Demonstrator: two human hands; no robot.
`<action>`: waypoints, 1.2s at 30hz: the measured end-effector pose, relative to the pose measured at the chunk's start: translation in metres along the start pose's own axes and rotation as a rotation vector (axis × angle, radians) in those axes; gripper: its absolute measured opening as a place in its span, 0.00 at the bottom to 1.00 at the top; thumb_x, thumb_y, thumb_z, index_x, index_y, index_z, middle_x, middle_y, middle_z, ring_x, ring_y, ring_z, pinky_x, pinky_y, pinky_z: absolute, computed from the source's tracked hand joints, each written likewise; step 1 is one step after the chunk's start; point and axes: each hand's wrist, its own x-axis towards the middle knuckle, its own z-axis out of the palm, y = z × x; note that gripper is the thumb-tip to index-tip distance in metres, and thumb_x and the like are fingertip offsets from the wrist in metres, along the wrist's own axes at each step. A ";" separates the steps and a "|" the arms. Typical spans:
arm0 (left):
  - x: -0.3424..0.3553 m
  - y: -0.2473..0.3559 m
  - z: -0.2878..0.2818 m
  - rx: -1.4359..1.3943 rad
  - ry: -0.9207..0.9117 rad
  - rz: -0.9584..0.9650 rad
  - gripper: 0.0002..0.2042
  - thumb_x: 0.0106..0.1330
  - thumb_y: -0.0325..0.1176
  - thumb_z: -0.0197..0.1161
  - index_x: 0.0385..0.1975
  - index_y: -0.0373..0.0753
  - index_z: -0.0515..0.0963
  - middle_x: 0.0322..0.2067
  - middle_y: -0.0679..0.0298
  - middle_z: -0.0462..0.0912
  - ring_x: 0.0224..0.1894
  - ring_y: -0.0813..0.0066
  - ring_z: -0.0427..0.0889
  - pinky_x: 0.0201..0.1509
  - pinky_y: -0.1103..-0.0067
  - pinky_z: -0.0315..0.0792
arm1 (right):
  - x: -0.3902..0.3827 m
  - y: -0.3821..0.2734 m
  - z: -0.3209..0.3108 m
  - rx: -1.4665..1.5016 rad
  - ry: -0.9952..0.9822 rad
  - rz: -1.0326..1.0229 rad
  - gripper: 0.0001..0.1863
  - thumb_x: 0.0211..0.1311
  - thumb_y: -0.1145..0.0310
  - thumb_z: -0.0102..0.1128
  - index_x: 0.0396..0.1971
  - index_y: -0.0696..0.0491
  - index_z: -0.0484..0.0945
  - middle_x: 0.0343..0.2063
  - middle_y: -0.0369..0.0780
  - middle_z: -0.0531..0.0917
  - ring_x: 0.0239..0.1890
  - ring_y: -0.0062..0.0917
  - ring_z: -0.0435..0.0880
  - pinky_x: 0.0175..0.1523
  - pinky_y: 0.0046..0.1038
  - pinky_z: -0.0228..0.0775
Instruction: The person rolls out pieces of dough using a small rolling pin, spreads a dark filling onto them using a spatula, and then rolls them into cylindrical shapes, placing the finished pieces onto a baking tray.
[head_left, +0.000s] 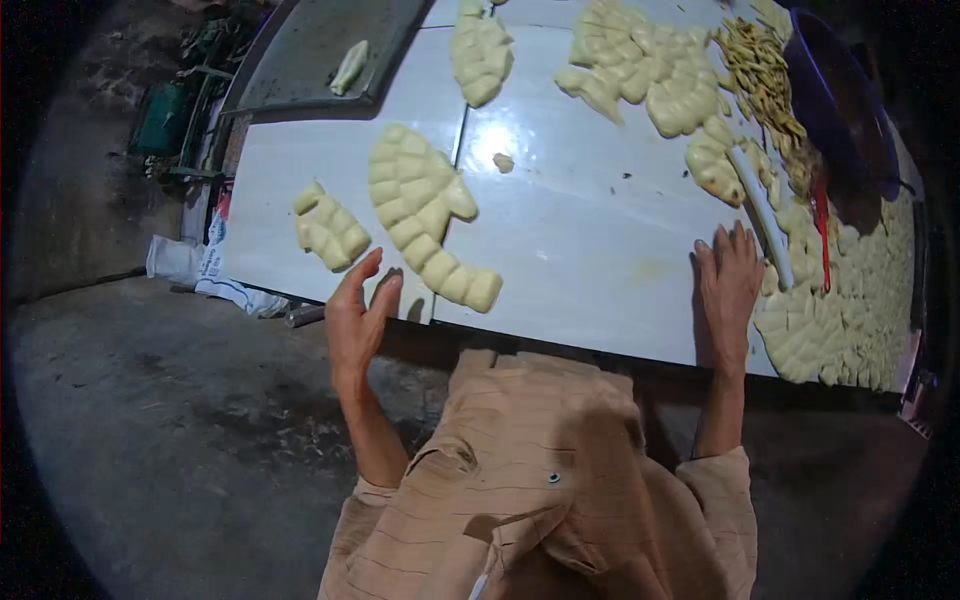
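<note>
My left hand (359, 318) hovers at the table's front edge, its thumb and fingers apart with nothing between them. Just beyond its fingertips lies a small scored piece of pale dough (331, 228). To the right of that, a larger curved sheet of dough (415, 193) is cut into blocks, its tail bending toward the front edge. My right hand (730, 275) rests on the white tabletop (570, 260), fingers stretched forward and holding nothing. Close to its fingertips lies a whitish rod (762, 215), beside cut dough (830, 325) spread along the right side.
A dark tray (290, 65) with a dough scrap (350, 68) stands at the back left. More scored dough (650, 60) lies at the back. A heap of thin strips (757, 70), a purple basin (850, 120) and a red-handled tool (822, 235) occupy the right. White sacks (215, 270) sit beside the table.
</note>
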 end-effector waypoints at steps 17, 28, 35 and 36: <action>0.102 0.003 0.021 0.137 -0.114 0.405 0.21 0.64 0.40 0.69 0.54 0.39 0.80 0.56 0.54 0.80 0.58 0.56 0.78 0.69 0.55 0.61 | 0.076 -0.274 0.059 0.637 -0.167 -0.370 0.19 0.65 0.55 0.61 0.43 0.58 0.84 0.36 0.47 0.83 0.43 0.43 0.83 0.50 0.44 0.72; 0.229 0.047 0.077 0.257 -0.128 0.737 0.21 0.70 0.29 0.56 0.64 0.41 0.73 0.64 0.54 0.76 0.66 0.55 0.73 0.70 0.51 0.61 | 0.165 -0.294 0.082 0.405 0.011 -0.030 0.28 0.60 0.48 0.66 0.43 0.61 0.79 0.41 0.51 0.82 0.45 0.50 0.84 0.51 0.47 0.74; 0.286 0.043 0.112 0.569 -0.348 0.755 0.29 0.70 0.28 0.51 0.73 0.47 0.61 0.75 0.67 0.60 0.75 0.59 0.61 0.73 0.36 0.48 | 0.158 -0.254 0.079 1.277 -0.234 0.143 0.10 0.53 0.70 0.62 0.34 0.59 0.78 0.25 0.36 0.80 0.29 0.20 0.78 0.35 0.28 0.72; 0.286 0.043 0.116 0.597 -0.348 0.763 0.29 0.70 0.28 0.51 0.73 0.47 0.60 0.76 0.67 0.59 0.76 0.60 0.61 0.72 0.35 0.48 | 0.155 -0.239 0.067 1.364 -0.332 0.161 0.10 0.52 0.70 0.64 0.34 0.57 0.78 0.28 0.35 0.80 0.32 0.19 0.79 0.37 0.25 0.71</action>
